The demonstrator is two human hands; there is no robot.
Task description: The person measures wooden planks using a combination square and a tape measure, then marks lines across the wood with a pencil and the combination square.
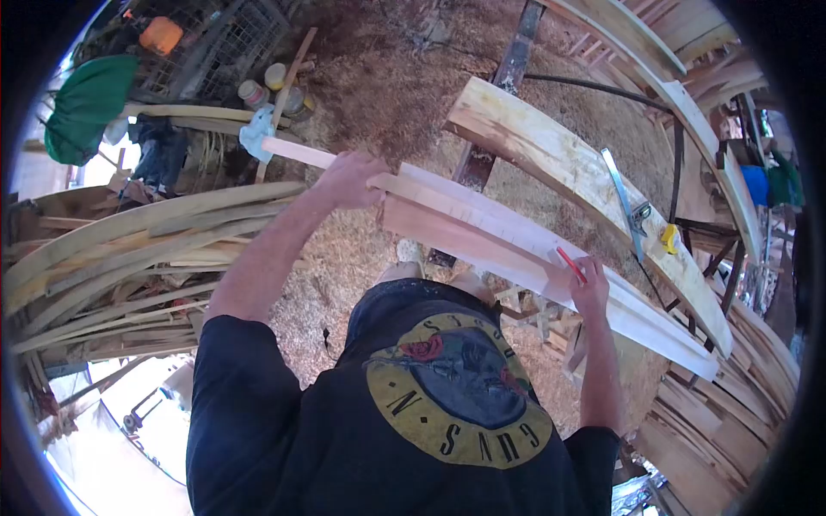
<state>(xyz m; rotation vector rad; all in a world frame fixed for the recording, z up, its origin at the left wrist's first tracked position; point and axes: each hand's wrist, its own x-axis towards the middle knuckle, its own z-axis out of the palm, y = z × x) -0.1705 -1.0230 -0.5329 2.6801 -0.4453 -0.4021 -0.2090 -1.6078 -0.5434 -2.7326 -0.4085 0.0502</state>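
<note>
A long pale board [456, 236] lies slantwise in front of me, with a row of short marks across its upper face. My left hand [351, 179] is closed around a narrow wooden strip [297, 153] at the board's left end; the strip juts out beyond the hand to the left. My right hand [590, 288] rests at the board further right, its fingers closed on a red pencil [570, 263]. Beyond this board, a thick curved plank [533, 146] carries a metal combination square [626, 202] and a yellow tape measure [670, 239].
Curved timber pieces [129, 249] are stacked at the left, and more planks [731, 404] lie at the lower right. Shavings cover the floor [379, 95]. A dark metal beam [519, 52] runs under the work. Small tubs [252, 93] and an orange container [162, 36] stand at the upper left.
</note>
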